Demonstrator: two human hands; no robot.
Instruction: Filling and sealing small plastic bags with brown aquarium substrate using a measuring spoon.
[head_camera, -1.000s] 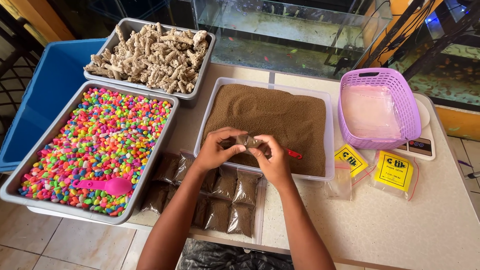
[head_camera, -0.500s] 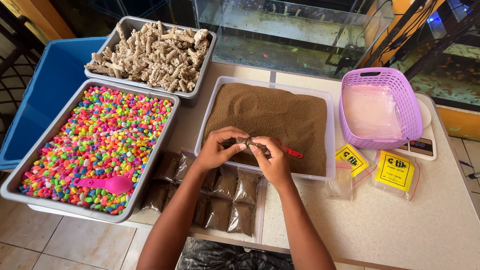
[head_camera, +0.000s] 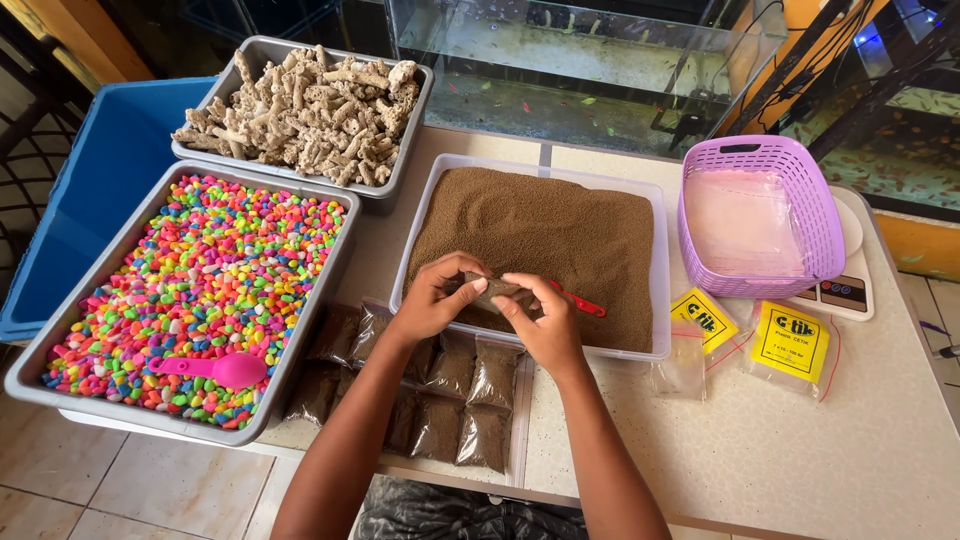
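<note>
Head view, looking straight down at the table (head_camera: 760, 440). Both hands meet over the near edge of the clear tub (head_camera: 655, 300) of fine brown granules. The left hand (head_camera: 432, 300) and the right hand (head_camera: 545, 320) are pinching a small clear bag (head_camera: 492, 290) filled with the same brown stuff, fingers (head_camera: 520, 283) curled in tight on it from both sides. A red scoop (head_camera: 578, 300) lies on the granules just right of the right hand.

Just near of the tub there's a bunch of filled brown packets (head_camera: 480, 400) lying flat, partly under the forearms. On the left sits a grey tray of colourful pebbles (head_camera: 190, 290) with a pink scoop (head_camera: 210, 368) in it, and farther back a grey tray of pale coral pieces (head_camera: 300, 110). Far right is a purple basket (head_camera: 800, 160) holding empty clear bags, with yellow-labelled bag packs (head_camera: 788, 345) near of it.
</note>
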